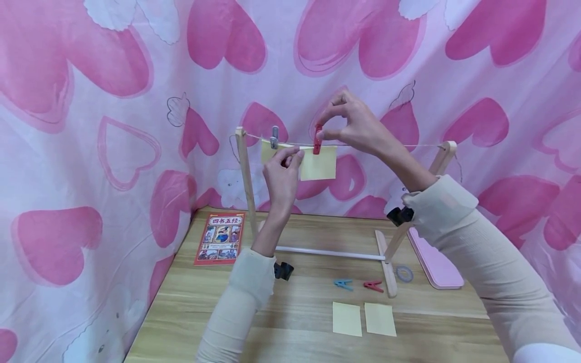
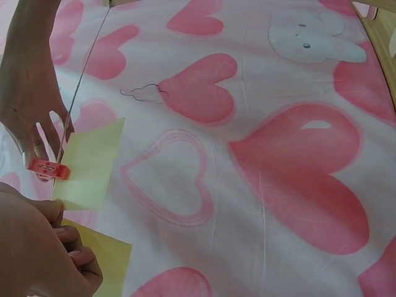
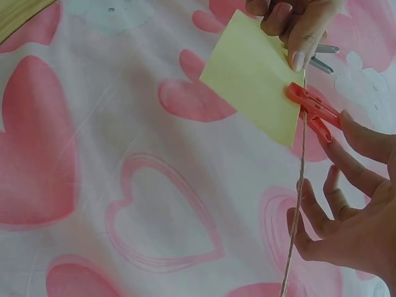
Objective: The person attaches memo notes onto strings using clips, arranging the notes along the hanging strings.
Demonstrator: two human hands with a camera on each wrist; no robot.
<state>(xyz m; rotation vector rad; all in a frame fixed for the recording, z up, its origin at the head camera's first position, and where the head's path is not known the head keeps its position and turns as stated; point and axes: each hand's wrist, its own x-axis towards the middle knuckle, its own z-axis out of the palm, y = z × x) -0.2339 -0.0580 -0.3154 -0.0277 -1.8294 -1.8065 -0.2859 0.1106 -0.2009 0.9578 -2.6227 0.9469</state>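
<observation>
My right hand (image 1: 356,123) pinches a red clothespin (image 3: 314,106) by its handles, thumb on one and index finger on the other. The clothespin's jaws sit over the string (image 1: 422,146) and the top edge of a yellow paper note (image 1: 320,167). With thumb and fingertips, my left hand (image 1: 281,176) pinches that note's upper left corner at the string. Just left of it, a second yellow note (image 2: 110,260) hangs under a grey clip (image 1: 274,137), partly hidden by the left hand.
Wooden posts (image 1: 247,176) hold the string, with a white rod (image 1: 331,253) low between them. On the table lie a blue clothespin (image 1: 343,285), a red one (image 1: 373,286), two yellow notes (image 1: 347,319), a ring (image 1: 410,278), a pink case (image 1: 436,259) and a red book (image 1: 220,239).
</observation>
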